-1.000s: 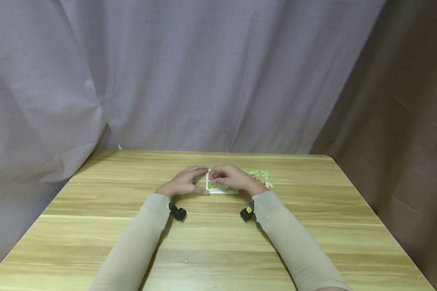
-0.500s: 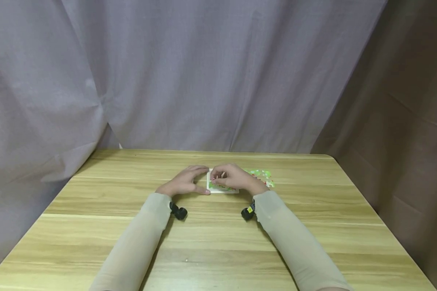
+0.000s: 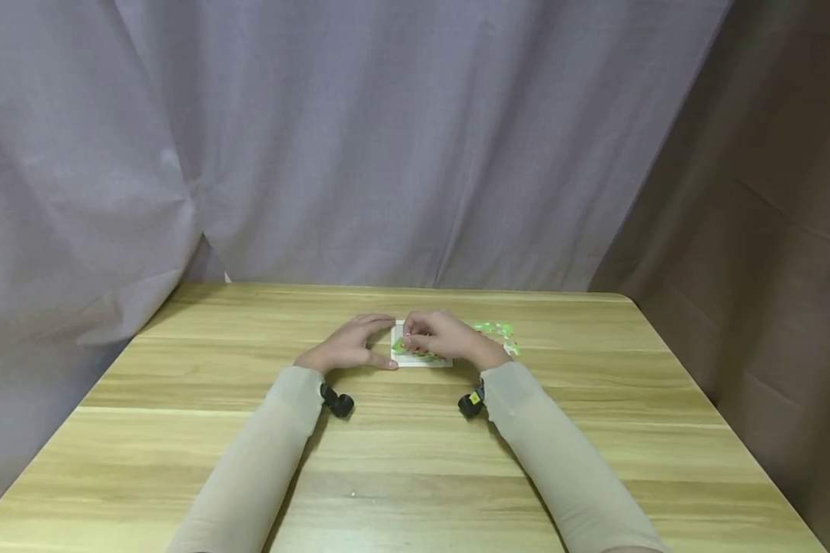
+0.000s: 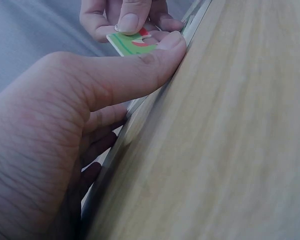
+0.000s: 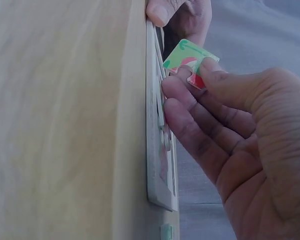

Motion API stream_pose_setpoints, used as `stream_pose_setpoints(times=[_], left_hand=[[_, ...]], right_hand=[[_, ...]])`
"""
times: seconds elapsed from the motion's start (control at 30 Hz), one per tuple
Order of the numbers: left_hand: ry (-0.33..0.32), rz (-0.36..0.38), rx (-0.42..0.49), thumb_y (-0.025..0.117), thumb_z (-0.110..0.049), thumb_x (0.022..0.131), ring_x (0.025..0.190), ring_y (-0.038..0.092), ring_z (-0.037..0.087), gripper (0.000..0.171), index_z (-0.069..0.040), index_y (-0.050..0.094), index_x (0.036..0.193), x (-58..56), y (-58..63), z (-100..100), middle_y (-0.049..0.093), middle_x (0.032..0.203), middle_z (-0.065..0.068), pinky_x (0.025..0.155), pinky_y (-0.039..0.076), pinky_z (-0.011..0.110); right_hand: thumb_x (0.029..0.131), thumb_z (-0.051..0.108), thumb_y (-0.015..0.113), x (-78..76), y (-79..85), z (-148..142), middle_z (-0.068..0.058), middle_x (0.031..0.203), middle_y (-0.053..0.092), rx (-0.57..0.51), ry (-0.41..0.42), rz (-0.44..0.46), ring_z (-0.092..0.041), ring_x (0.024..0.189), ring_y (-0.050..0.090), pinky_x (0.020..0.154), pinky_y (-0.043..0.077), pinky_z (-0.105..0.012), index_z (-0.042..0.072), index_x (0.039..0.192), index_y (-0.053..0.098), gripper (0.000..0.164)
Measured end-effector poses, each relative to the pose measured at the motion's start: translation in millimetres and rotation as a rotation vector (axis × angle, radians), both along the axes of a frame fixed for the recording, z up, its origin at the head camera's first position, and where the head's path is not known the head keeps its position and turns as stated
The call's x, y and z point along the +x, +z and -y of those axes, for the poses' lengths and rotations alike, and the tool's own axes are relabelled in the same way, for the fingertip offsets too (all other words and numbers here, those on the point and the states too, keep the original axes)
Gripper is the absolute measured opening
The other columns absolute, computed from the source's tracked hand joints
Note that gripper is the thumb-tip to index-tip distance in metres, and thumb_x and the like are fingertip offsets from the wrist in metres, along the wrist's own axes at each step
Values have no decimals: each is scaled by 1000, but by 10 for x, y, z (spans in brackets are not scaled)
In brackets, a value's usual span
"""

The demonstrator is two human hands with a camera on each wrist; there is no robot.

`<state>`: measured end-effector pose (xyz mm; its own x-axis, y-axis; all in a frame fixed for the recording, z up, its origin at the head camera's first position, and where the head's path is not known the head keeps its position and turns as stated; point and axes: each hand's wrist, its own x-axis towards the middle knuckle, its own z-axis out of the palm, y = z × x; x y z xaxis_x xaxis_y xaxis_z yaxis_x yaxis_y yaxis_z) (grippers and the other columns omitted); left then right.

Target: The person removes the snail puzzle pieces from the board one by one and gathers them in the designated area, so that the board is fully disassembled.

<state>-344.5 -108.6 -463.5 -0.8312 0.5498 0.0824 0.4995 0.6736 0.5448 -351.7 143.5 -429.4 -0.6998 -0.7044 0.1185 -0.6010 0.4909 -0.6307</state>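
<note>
A green puzzle piece (image 5: 187, 52) with red and white on it is pinched between the thumb and fingers of my right hand (image 3: 446, 338). It is held tilted, just above a shallow white-rimmed puzzle board (image 3: 422, 365). My left hand (image 3: 349, 346) rests at the board's left side, thumb by the near corner and fingers by the far one. In the left wrist view the left thumb (image 4: 139, 75) lies along the board's edge, close to the piece. Other pieces lie in the board, partly hidden by my right hand.
Several loose green, white and red puzzle pieces (image 3: 508, 338) lie to the right of the board, partly behind my right wrist. The wooden table (image 3: 415, 461) extends to a grey curtain (image 3: 360, 153) at the back, with a darker curtain (image 3: 754, 230) on the right.
My right fingers have shifted slightly right and turned the piece, so more of its green face shows at the fingertips. The left hand has stayed in place beside the board.
</note>
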Motion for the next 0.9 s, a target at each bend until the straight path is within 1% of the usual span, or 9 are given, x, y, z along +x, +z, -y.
stream_pose_setpoints(times=[0.13, 0.17, 0.27, 0.37, 0.4, 0.6, 0.7, 0.8, 0.9], left_hand=[[9, 5, -8, 81, -62, 82, 160, 29, 33, 102, -17, 40, 164, -6, 5, 5, 36, 172, 6, 130, 22, 65], [9, 4, -6, 81, -62, 82, 161, 29, 33, 102, -17, 40, 164, -10, 5, 3, 36, 172, 6, 130, 22, 65], [9, 6, -7, 81, -62, 82, 160, 29, 33, 102, -16, 40, 164, -10, 12, -3, 36, 172, 6, 130, 22, 65], [9, 11, -5, 81, -62, 82, 160, 30, 33, 102, -16, 40, 164, -5, 14, -11, 36, 172, 6, 130, 23, 64], [9, 11, -5, 81, -62, 82, 160, 30, 33, 102, -16, 40, 164, -1, 16, -12, 36, 172, 6, 130, 23, 64], [5, 3, -9, 81, -62, 82, 160, 30, 33, 102, -16, 41, 163, 12, -10, -9, 37, 171, 6, 130, 23, 65], [1, -4, -9, 81, -62, 83, 159, 31, 34, 101, -15, 41, 163, 13, -24, -12, 37, 171, 7, 130, 23, 65], [-2, -8, -5, 81, -59, 83, 159, 32, 34, 100, -14, 42, 162, 18, -19, -18, 38, 171, 8, 130, 24, 64], [1, -16, -5, 82, -58, 83, 159, 32, 34, 99, -13, 43, 162, 22, -10, -21, 39, 170, 9, 130, 24, 62]], right_hand=[[106, 15, 65, -12, 17, 6, -4, 98, 81, 0, 0, 11, -14, 84, 75, 68, 61, -27, 11, 108, 69, 6], [106, 16, 66, -16, 20, 5, -4, 99, 81, -1, -1, 9, -14, 84, 75, 69, 62, -27, 11, 108, 70, 6], [105, 18, 67, -17, 33, -11, -3, 101, 81, -6, -18, 8, -14, 88, 76, 77, 64, -31, 12, 109, 71, 8], [104, 22, 69, -20, 45, -38, -1, 103, 80, -16, -40, 6, -13, 94, 76, 90, 64, -35, 14, 112, 72, 12], [104, 23, 69, -21, 48, -49, 0, 103, 80, -19, -46, 5, -13, 94, 76, 91, 64, -35, 14, 112, 72, 13], [104, 22, 69, -30, 41, -147, -4, 99, 79, -53, -29, 21, -15, 87, 75, 83, 65, -32, 9, 113, 71, 15], [103, 20, 69, -16, 30, -234, -4, 98, 79, -62, -22, 25, -15, 89, 75, 87, 64, -32, 8, 113, 71, 16], [103, 22, 70, 1, 16, -354, 0, 96, 78, -57, -35, 22, -13, 88, 74, 87, 62, -31, 10, 112, 72, 15], [103, 23, 71, 40, 19, -500, 1, 95, 78, -56, -54, 25, -14, 87, 73, 83, 60, -32, 12, 111, 72, 14]])
